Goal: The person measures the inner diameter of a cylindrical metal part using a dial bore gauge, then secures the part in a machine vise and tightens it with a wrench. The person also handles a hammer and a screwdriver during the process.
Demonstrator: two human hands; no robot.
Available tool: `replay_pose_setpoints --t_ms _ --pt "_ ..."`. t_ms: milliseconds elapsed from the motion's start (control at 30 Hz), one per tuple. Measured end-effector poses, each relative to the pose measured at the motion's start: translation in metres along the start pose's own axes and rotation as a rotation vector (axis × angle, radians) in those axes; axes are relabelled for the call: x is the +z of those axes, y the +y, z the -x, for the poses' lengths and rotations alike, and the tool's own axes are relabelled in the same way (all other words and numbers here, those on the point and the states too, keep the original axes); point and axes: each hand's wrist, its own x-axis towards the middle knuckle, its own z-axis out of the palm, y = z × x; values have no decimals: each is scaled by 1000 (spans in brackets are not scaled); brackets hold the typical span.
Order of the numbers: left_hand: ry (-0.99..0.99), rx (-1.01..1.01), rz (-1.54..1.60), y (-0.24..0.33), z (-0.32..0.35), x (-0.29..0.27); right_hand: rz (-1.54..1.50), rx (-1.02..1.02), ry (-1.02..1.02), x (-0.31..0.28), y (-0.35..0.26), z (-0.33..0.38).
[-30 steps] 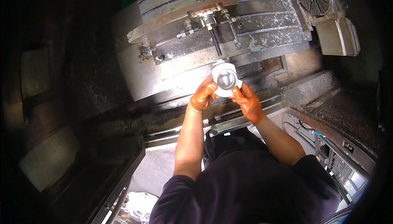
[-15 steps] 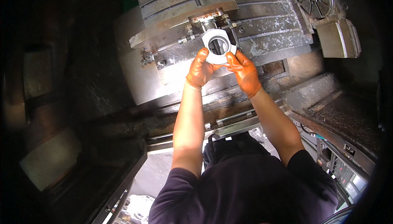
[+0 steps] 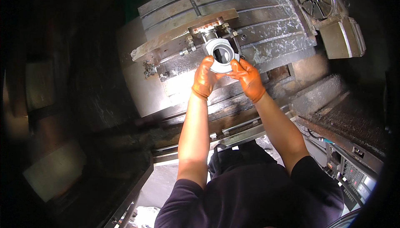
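Machine table [image 3: 266, 23]; both hands [image 3: 227, 76] outstretched gripping ring [image 3: 222, 53]

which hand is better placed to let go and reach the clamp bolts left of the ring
Left, probably. Both gloved hands hold the metal ring at the fixture. The left hand sits on the ring's lower left, nearer the clamp bolts; the right hand would have to cross over.

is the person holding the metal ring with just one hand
No, both orange-gloved hands, left hand and right hand, grip the metal ring.
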Motion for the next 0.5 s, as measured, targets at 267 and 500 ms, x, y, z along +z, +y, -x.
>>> replay_pose_setpoints --t_ms 267,500 --pt "19 61 97 -3 5 14 -39 -116 -75 19 -14 5" --pt "95 43 -44 10 -15 11 203 -176 -43 15 -4 -22"
